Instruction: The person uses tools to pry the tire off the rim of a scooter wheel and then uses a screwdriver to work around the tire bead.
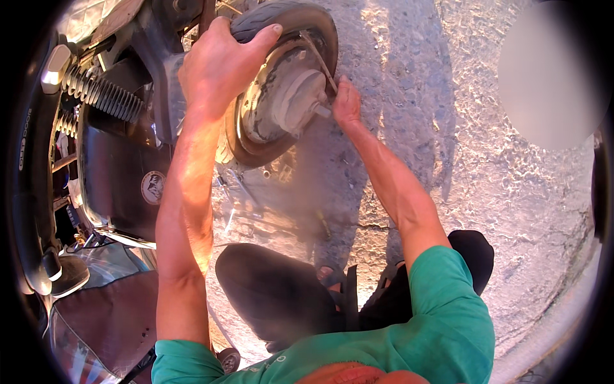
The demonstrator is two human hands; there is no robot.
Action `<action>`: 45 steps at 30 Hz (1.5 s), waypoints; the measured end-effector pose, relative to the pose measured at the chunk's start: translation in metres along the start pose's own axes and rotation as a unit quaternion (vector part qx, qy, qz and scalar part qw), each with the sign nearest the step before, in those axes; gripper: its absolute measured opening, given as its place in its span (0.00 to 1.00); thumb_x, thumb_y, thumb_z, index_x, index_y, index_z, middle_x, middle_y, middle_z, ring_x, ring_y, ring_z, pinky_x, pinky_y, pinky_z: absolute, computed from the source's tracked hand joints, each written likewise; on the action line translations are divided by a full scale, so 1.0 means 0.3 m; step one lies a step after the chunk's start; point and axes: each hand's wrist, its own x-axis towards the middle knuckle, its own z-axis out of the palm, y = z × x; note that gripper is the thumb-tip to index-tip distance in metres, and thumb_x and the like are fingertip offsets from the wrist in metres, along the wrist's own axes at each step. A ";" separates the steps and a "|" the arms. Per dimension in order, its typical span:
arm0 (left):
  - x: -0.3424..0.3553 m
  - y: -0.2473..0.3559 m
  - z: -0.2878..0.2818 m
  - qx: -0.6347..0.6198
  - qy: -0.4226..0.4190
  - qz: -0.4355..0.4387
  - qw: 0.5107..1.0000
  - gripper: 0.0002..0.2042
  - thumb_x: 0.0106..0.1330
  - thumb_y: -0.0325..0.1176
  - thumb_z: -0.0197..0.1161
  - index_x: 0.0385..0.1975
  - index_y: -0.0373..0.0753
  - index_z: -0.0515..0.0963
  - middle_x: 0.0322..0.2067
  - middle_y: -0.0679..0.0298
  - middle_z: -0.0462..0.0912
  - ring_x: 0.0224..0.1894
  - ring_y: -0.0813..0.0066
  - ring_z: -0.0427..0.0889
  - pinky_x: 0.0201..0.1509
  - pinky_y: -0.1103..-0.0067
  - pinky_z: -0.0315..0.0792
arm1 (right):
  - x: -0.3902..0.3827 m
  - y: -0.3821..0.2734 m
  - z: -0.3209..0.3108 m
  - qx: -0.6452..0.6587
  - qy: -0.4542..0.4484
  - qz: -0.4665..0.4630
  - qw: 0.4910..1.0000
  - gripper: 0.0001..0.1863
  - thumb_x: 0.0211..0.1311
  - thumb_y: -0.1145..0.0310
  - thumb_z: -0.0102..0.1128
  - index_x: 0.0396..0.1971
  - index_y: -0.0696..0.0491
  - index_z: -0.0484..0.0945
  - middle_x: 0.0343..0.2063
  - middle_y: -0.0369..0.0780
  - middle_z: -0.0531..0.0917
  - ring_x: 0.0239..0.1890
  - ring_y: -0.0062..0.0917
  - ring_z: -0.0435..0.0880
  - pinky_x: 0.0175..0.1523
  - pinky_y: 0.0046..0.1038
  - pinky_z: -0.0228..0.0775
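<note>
A scooter wheel with a black tyre (252, 25) and a dusty metal hub (300, 102) stands ahead of me, left of the middle. My left hand (224, 61) grips the tyre at its upper left, thumb lying across the tread; the other fingers are mostly hidden behind it. My right hand (347, 101) is closed around the lower end of a thin tyre lever (320, 61). The lever slants up and left, its far end at the inner edge of the tyre, against the rim.
The scooter's black body (121, 173) and coil spring (105, 93) fill the left side. Several metal hand tools (243, 185) lie on the rough concrete ground (409, 77) below the wheel. A dark bag (115, 323) sits at lower left. My bent knees (268, 288) are near.
</note>
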 end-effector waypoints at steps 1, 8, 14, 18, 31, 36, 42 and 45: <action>0.001 -0.002 -0.001 -0.001 0.004 0.004 1.000 0.37 0.57 0.67 0.65 0.47 0.33 0.82 0.43 0.46 0.89 0.51 0.47 0.87 0.57 0.60 0.77 | -0.004 -0.001 0.001 -0.001 0.022 -0.020 1.000 0.26 0.80 0.53 0.40 0.44 0.58 0.83 0.41 0.56 0.85 0.48 0.55 0.83 0.54 0.48 0.71; -0.006 -0.026 -0.017 -0.035 0.006 0.004 0.999 0.40 0.58 0.71 0.63 0.53 0.35 0.83 0.48 0.46 0.88 0.54 0.47 0.86 0.59 0.60 0.75 | -0.059 -0.025 0.007 0.019 0.088 -0.066 0.994 0.23 0.80 0.56 0.41 0.41 0.58 0.81 0.34 0.50 0.83 0.39 0.46 0.82 0.48 0.43 0.71; -0.037 0.015 -0.155 -0.132 -0.091 -0.025 0.987 0.34 0.63 0.58 0.64 0.52 0.28 0.81 0.49 0.38 0.85 0.54 0.43 0.85 0.59 0.60 0.77 | -0.082 -0.019 -0.032 -0.108 0.092 -0.134 0.981 0.27 0.82 0.54 0.35 0.41 0.57 0.81 0.39 0.49 0.83 0.42 0.44 0.81 0.51 0.42 0.72; -0.031 -0.035 -0.153 -0.184 -0.130 0.010 0.974 0.33 0.63 0.58 0.64 0.49 0.28 0.83 0.47 0.38 0.86 0.52 0.44 0.86 0.58 0.60 0.78 | -0.061 -0.057 -0.125 -0.237 0.010 -0.138 0.962 0.30 0.82 0.49 0.33 0.41 0.54 0.84 0.41 0.54 0.81 0.45 0.51 0.79 0.54 0.47 0.70; -0.011 -0.066 -0.069 -0.192 -0.059 0.058 0.978 0.30 0.65 0.56 0.64 0.50 0.29 0.84 0.45 0.41 0.88 0.49 0.46 0.88 0.56 0.60 0.80 | 0.003 -0.211 -0.226 -0.417 -0.068 -0.004 0.906 0.30 0.78 0.51 0.40 0.41 0.60 0.86 0.42 0.62 0.85 0.49 0.61 0.83 0.58 0.53 0.72; -0.032 -0.057 -0.068 -0.229 -0.005 0.041 0.973 0.31 0.65 0.56 0.64 0.51 0.29 0.82 0.46 0.41 0.88 0.51 0.46 0.88 0.57 0.60 0.80 | 0.005 -0.217 -0.203 -0.378 -0.002 0.034 0.925 0.33 0.79 0.49 0.38 0.37 0.61 0.87 0.39 0.60 0.86 0.46 0.60 0.84 0.55 0.53 0.74; -0.027 -0.057 -0.093 -0.219 -0.044 0.036 0.974 0.30 0.65 0.56 0.65 0.51 0.31 0.82 0.46 0.42 0.88 0.50 0.45 0.87 0.57 0.60 0.79 | -0.089 -0.243 -0.214 -0.392 -0.010 0.009 0.920 0.32 0.79 0.48 0.38 0.39 0.55 0.89 0.41 0.58 0.87 0.48 0.57 0.85 0.58 0.53 0.72; -0.028 -0.065 -0.126 -0.244 -0.087 0.043 0.965 0.29 0.65 0.56 0.65 0.49 0.31 0.83 0.46 0.43 0.88 0.51 0.45 0.87 0.57 0.59 0.79 | -0.080 -0.223 -0.213 -0.373 -0.010 0.017 0.928 0.31 0.79 0.47 0.39 0.40 0.56 0.88 0.43 0.58 0.86 0.51 0.56 0.84 0.59 0.53 0.71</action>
